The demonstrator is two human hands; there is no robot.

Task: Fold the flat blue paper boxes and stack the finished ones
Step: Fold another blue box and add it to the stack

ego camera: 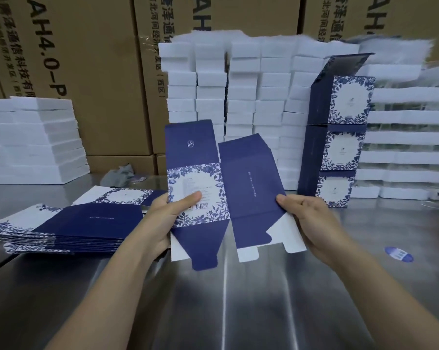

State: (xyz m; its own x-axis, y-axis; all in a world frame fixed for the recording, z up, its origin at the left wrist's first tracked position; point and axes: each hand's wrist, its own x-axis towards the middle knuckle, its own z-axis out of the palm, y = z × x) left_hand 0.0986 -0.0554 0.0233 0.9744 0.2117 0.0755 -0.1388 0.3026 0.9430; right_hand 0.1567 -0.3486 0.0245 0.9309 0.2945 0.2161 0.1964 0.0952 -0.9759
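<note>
While I hold it up over the steel table (238, 311), the flat blue box blank (248, 178) hangs in front of me, between my two hands and clear of the surface. My left hand (170, 223) grips its floral panel, with the thumb pressed flat near the barcode and the fingers curled behind. My right hand (311, 223) pinches the outer edge of the plain navy panel.

The blank's long axis runs up and down, leaning slightly left. Its lid flaps point up and away from me. Its bottom tabs point down at the table, showing their white undersides. The two panels meet at a centre crease and bend a little there.

I judge it to be thin printed card: very light, stiff across each panel, and weak only at the scored folds. It is probably smooth, so it could slip. The side edges at mid-height seem the safest hold, because the flaps would buckle.

A pile of flat blanks (69, 228) lies to my left. Three finished boxes (339, 147) stand stacked to my right, in front of white foam blocks (238, 97).
</note>
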